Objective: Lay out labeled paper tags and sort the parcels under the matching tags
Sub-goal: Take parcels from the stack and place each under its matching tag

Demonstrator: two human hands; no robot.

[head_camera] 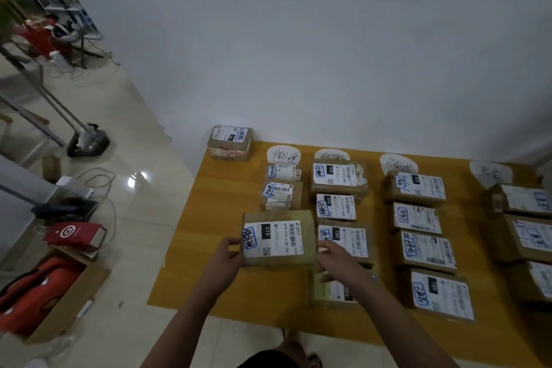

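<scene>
currently the parcel (277, 240) is held at the foot of the leftmost column on the yellow mat (206, 248), clamped at opposite ends by the left grip (228, 254) and right grip (331, 257). judged light, rigid cardboard, tape possibly slick; end edges are preferred.

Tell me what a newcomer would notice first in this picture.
Both hands stand out: the left hand and right hand grip a big parcel by its ends at the left of the yellow surface. Beyond it, labelled parcels lie in columns under handwritten paper tags along the wall. One lone parcel sits apart at the far left corner.
</scene>
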